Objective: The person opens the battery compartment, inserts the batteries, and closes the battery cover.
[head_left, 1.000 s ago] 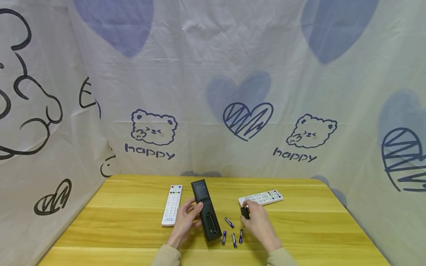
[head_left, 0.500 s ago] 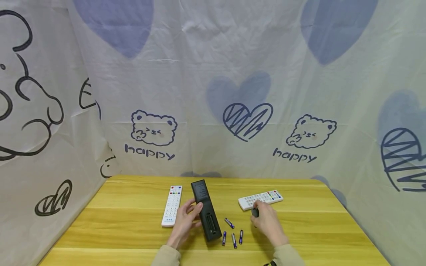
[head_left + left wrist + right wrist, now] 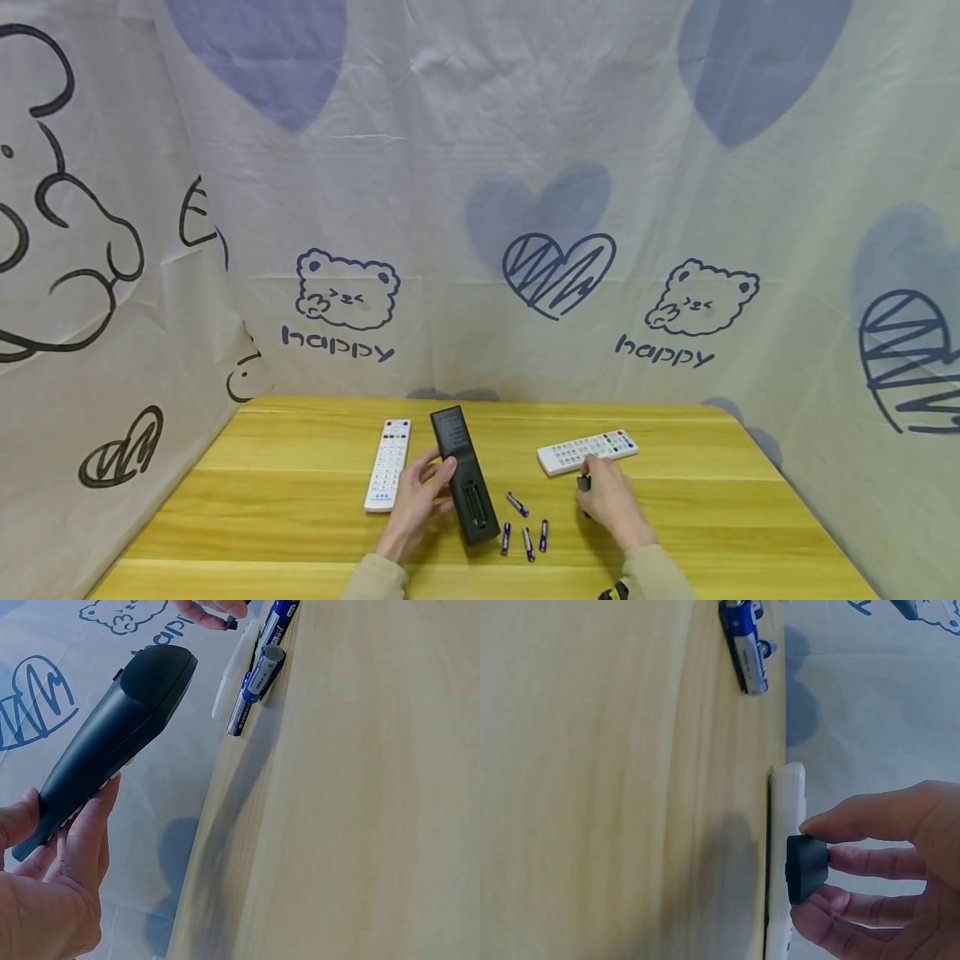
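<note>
- Head view: my left hand [image 3: 415, 504] is curled round the black remote [image 3: 463, 475], which lies back-up on the yellow table [image 3: 712, 517] with its battery bay open. My right hand [image 3: 611, 498] pinches the small black cover [image 3: 582, 482] just in front of a white remote [image 3: 587, 451] lying crosswise. Four blue batteries [image 3: 523, 527] lie loose between my hands, and a second white remote [image 3: 388, 462] sits just left of my left hand.
- Left wrist view: my left-hand fingers [image 3: 88, 838] wrap the underside of the black remote [image 3: 112, 735], its far end raised off the table [image 3: 375, 825]. Blue batteries [image 3: 255, 682] lie beyond it, and my right hand [image 3: 210, 610] shows at the top edge.
- Right wrist view: thumb and fingers [image 3: 877, 862] of my right hand [image 3: 900, 877] clamp the black cover [image 3: 805, 868], held just above the white remote [image 3: 784, 855]. One blue battery [image 3: 744, 646] lies well apart on the table [image 3: 592, 787].
</note>
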`<state>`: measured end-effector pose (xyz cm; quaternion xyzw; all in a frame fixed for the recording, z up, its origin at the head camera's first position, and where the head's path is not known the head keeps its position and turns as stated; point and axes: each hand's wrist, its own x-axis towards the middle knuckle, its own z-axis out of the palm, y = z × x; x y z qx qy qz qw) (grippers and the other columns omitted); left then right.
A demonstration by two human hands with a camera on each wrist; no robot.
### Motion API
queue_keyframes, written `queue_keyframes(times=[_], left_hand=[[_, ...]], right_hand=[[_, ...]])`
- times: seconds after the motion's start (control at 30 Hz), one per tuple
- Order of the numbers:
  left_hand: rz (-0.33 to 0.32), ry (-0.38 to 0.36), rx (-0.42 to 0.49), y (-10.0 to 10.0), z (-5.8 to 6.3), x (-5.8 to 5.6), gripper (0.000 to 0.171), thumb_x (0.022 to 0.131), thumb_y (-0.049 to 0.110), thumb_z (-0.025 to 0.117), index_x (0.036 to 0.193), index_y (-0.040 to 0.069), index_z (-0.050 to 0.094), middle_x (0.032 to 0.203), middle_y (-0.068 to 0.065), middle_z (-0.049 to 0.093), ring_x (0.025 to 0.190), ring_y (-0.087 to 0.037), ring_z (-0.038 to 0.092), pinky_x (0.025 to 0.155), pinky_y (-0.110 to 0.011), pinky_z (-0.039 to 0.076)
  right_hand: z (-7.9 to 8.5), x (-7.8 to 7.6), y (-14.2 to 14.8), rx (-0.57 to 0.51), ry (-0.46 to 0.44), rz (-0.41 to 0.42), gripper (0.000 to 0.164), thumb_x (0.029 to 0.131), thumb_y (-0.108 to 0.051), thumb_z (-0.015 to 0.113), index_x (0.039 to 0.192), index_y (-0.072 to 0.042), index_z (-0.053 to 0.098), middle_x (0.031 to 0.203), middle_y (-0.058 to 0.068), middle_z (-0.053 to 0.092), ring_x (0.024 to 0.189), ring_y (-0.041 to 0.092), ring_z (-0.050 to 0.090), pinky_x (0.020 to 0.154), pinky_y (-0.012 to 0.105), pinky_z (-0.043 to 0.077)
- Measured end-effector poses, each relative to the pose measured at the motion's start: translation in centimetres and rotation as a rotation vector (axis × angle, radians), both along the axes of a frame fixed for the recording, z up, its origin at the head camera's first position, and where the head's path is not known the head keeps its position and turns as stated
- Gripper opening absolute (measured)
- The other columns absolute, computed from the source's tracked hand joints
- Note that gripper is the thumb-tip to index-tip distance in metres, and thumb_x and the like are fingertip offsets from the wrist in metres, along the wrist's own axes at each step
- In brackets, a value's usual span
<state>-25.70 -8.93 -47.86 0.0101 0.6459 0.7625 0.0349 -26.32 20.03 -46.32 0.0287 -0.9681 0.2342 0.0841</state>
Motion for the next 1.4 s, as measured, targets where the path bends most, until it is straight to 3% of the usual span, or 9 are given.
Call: queue_keyframes(times=[0.87, 1.1, 1.2, 1.3, 1.4], left_hand=[[-0.015, -0.010, 0.003, 0.1, 0.0, 0.2, 0.056, 0.102, 0.027, 0.061, 0.147, -0.001, 0.043, 0.108, -0.004, 0.069, 0.080, -0.010, 0.070, 0.069, -0.025, 0.060], [-0.015, -0.016, 0.001, 0.1, 0.0, 0.2, 0.058, 0.102, 0.028, 0.061, 0.149, -0.001, 0.042, 0.109, -0.005, 0.069, 0.080, -0.011, 0.070, 0.069, -0.025, 0.060], [-0.015, -0.015, 0.003, 0.0, 0.0, 0.2, 0.058, 0.102, 0.028, 0.061, 0.149, -0.001, 0.042, 0.108, -0.004, 0.069, 0.080, -0.011, 0.070, 0.069, -0.026, 0.060], [-0.015, -0.014, 0.005, 0.0, 0.0, 0.1, 0.057, 0.102, 0.027, 0.061, 0.148, 0.000, 0.043, 0.107, -0.003, 0.069, 0.080, -0.011, 0.070, 0.069, -0.026, 0.060], [-0.016, -0.014, 0.005, 0.1, 0.0, 0.1, 0.055, 0.102, 0.026, 0.061, 0.148, 0.000, 0.044, 0.106, -0.002, 0.069, 0.080, -0.011, 0.069, 0.068, -0.025, 0.060]], right_hand=[[-1.4, -0.5, 1.0, 0.045, -0.099, 0.008, 0.019, 0.076, 0.000, 0.073, 0.087, -0.003, 0.058, 0.082, 0.010, 0.059, 0.074, 0.022, 0.051, 0.062, 0.033, 0.045], [-0.7, 0.8, -0.1, 0.035, -0.075, -0.016, 0.028, 0.083, -0.011, 0.076, 0.106, 0.000, 0.065, 0.107, 0.021, 0.061, 0.092, 0.034, 0.059, 0.082, 0.051, 0.054], [-0.4, 1.4, -1.1, 0.001, -0.076, 0.028, 0.029, 0.086, -0.015, 0.075, 0.110, -0.001, 0.066, 0.096, 0.015, 0.064, 0.082, 0.027, 0.060, 0.072, 0.043, 0.055], [-0.3, 1.9, -2.1, -0.056, -0.120, 0.079, 0.028, 0.087, -0.016, 0.074, 0.110, -0.002, 0.065, 0.080, 0.007, 0.063, 0.067, 0.017, 0.056, 0.057, 0.031, 0.048], [-0.2, 2.2, -2.8, -0.097, -0.190, 0.102, 0.028, 0.089, -0.019, 0.074, 0.111, -0.003, 0.065, 0.078, 0.005, 0.063, 0.068, 0.016, 0.055, 0.056, 0.029, 0.046]])
